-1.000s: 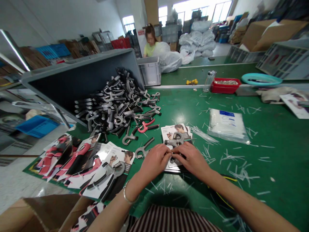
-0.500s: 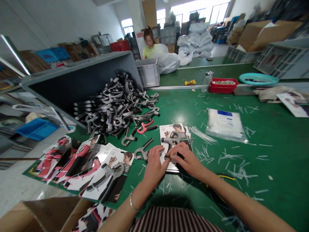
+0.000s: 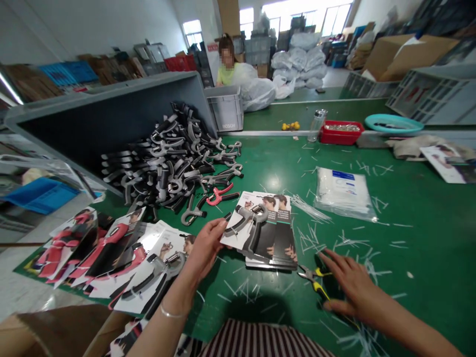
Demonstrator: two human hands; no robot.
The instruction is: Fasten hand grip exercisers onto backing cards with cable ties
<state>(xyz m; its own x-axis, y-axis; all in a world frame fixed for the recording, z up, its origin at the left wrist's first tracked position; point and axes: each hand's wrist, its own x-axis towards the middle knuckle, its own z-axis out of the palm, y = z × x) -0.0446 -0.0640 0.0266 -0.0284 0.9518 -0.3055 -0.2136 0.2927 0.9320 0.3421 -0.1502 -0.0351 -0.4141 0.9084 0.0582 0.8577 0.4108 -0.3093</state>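
My left hand (image 3: 204, 248) pinches the left edge of a printed card with a grey hand gripper (image 3: 248, 222) fixed on it, lifting it off a small stack of cards (image 3: 277, 248) on the green table (image 3: 409, 208). My right hand (image 3: 349, 285) lies with fingers stretched out beside yellow-handled cutters (image 3: 315, 278), its fingertips touching them. A big pile of grey and black hand grippers (image 3: 174, 158) spills from a tipped grey bin, with one red gripper (image 3: 219, 194) at its edge.
Finished carded grippers (image 3: 111, 253) fan out at the left. A bag of white cable ties (image 3: 344, 192) lies right of centre, with cut tie ends scattered about. A red tray (image 3: 341, 133), a bottle (image 3: 316, 125) and a grey crate (image 3: 225, 114) stand farther back. Another person sits at the far table.
Both hands were working together on the gripper on the card. Now my left hand lifts the card leftward, and my right hand has dropped to the cutters at the lower right.
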